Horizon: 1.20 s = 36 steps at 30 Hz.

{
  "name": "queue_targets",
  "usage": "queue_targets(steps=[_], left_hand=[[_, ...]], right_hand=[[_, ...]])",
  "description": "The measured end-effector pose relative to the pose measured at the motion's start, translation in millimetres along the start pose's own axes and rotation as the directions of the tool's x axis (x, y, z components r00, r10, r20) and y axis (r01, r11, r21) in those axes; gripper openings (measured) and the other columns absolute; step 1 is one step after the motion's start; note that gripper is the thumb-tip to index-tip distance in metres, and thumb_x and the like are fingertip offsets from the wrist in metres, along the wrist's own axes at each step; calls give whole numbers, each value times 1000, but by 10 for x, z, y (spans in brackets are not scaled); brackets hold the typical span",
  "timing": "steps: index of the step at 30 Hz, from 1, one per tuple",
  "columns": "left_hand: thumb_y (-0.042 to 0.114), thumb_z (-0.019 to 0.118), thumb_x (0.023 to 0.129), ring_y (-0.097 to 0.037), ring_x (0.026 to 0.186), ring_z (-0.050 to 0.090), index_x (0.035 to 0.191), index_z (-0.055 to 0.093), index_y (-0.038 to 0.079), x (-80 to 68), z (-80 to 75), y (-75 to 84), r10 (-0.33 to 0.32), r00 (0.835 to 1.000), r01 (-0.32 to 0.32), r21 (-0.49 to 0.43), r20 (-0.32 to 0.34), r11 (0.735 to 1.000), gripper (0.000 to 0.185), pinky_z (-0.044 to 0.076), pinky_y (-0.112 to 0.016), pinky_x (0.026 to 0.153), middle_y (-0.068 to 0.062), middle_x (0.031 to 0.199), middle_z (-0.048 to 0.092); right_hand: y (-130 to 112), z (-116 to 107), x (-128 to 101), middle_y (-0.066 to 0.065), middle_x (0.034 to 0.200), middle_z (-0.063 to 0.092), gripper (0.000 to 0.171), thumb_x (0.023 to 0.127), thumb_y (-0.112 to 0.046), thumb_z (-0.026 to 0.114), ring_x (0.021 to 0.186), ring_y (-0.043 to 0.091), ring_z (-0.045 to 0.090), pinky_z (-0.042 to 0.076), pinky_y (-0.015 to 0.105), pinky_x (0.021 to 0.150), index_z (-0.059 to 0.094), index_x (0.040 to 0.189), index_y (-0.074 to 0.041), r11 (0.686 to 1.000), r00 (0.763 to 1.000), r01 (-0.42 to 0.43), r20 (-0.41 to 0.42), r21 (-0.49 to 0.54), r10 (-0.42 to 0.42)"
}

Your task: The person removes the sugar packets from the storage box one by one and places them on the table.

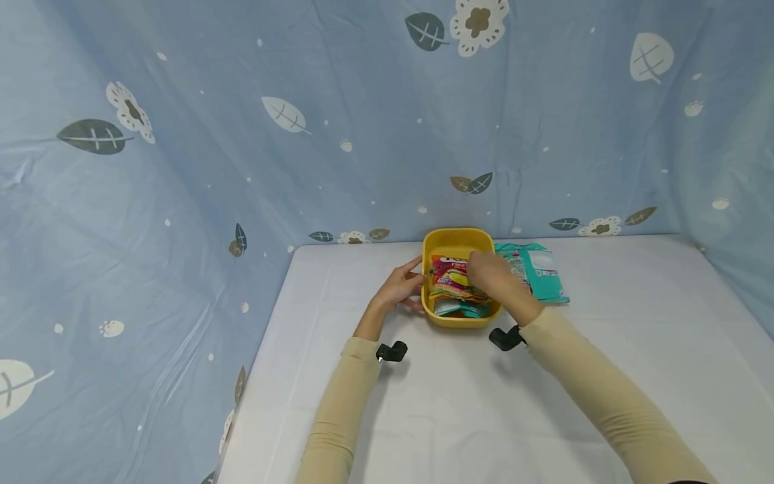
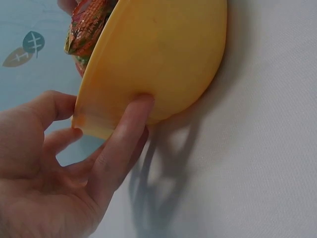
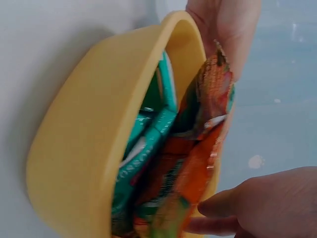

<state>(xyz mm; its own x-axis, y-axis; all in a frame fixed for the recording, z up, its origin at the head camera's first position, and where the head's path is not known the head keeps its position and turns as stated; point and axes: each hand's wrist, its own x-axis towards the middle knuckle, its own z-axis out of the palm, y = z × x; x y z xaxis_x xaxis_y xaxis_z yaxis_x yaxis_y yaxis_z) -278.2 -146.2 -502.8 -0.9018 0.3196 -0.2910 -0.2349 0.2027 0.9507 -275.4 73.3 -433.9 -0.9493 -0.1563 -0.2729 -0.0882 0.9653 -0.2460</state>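
A yellow plastic tub (image 1: 458,323) stands upright on the white cloth. Against its left outer wall and rim rest the spread, fairly straight fingers of my left hand (image 1: 397,288). An orange-red candy bag printed FRUIT (image 1: 450,279) lies inside, on top of teal packets (image 1: 462,308), and part of it rises to the rim. My right hand (image 1: 490,272) reaches over the tub's right side and pinches that bag by its edge. In the right wrist view the thumb and a finger (image 3: 213,225) meet at the orange foil (image 3: 198,168); the other fingers are mostly out of frame.
To the right of the tub, partly behind my right hand, lie teal bags (image 1: 546,274) on the white-covered table (image 1: 447,403). A blue patterned curtain (image 1: 387,134) hangs just behind the tub and along the left side. Black cameras (image 1: 392,351) sit on both wrists.
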Motion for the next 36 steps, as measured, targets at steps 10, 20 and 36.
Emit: queue_targets(steps=[10,20,36], left_hand=[[18,55,99,-32,98,71,155,30,30,-6,3,9,6,1000,-6,-4,-5,1000,63,64,-47,64,-20,127,61],[17,55,98,-32,98,71,155,30,31,-29,11,9,3,1000,-3,-1,8,1000,63,64,-51,67,-21,127,61],[13,49,102,-36,103,69,157,24,22,-101,1,131,11,999,-10,-16,50,1000,62,59,-61,76,-27,133,55]], right_hand=[[51,87,65,17,86,61,33,103,-18,43,67,26,57,53,27,50,53,119,9,1000,1000,-15,-5,5,15],[95,116,109,16,84,57,40,106,-27,36,65,25,57,50,24,45,51,121,7,992,999,-37,2,123,37],[158,166,230,30,134,52,64,102,-38,44,102,37,64,63,44,87,32,147,7,929,999,4,31,369,-17]])
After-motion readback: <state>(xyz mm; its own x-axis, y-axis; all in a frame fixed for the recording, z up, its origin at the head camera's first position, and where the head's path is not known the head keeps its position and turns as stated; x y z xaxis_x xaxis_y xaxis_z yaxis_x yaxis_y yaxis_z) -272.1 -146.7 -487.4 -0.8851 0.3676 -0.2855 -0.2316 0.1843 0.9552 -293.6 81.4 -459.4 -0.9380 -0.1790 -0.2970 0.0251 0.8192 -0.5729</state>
